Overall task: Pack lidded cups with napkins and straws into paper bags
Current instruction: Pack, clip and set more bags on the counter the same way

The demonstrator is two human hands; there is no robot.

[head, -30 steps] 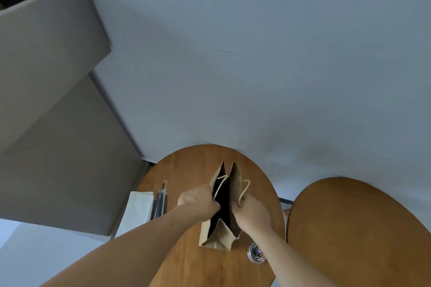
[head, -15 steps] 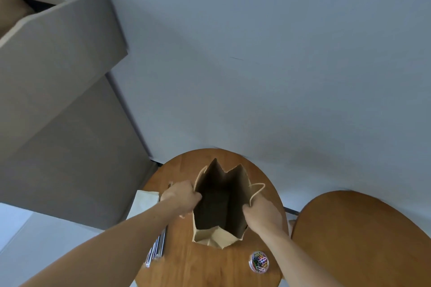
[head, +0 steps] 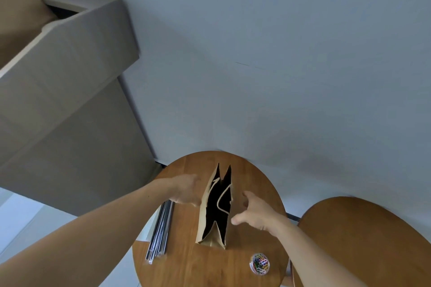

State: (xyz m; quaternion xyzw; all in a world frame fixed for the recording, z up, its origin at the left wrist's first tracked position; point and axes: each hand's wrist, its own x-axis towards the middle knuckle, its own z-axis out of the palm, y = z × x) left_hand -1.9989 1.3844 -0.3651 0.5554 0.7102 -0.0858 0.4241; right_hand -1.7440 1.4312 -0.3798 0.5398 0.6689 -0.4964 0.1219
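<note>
A brown paper bag (head: 204,214) stands upright on the round wooden table (head: 191,263), its mouth open and narrow, string handles hanging at the rim. My left hand (head: 186,190) hovers just left of the bag with loose fingers and holds nothing. My right hand (head: 253,211) is just right of the bag, fingers spread and relaxed, apart from the paper. A bundle of wrapped straws (head: 161,230) lies on the table's left edge, partly under my left forearm. No cup shows.
A small clear tub of coloured paper clips (head: 259,263) sits near the table's front right. A second round wooden table (head: 373,240) stands to the right. A grey cabinet (head: 70,100) rises at the left, a pale wall behind.
Both hands have let go of the bag's rim and drawn apart to its sides. The bag's mouth, spread wide half a second ago, has narrowed.
</note>
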